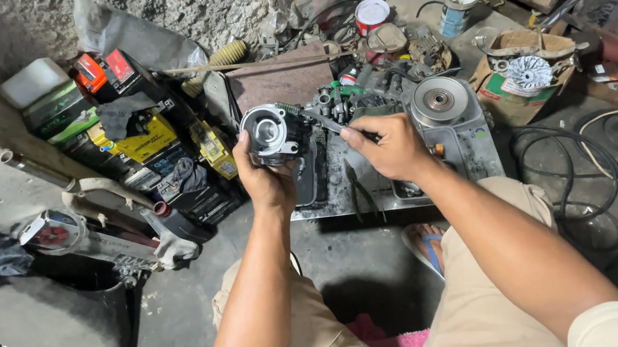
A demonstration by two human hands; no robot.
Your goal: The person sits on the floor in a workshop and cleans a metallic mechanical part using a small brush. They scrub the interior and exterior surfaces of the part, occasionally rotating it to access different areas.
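Head view: knees in tan shorts (466,314) nearest. Left hand (266,174) is clenched round a round metal engine part (270,131), held above the metal tray (481,153); right hand (392,147) pinches a slim tool (327,122) against it. Risk — the tool could slip off and jab the left fingers, since the part is unsupported.

We see a dark metal engine cylinder (271,132) gripped upright above our left hand (264,179); a slim metal tool (327,122) juts leftward from our right hand (388,148).
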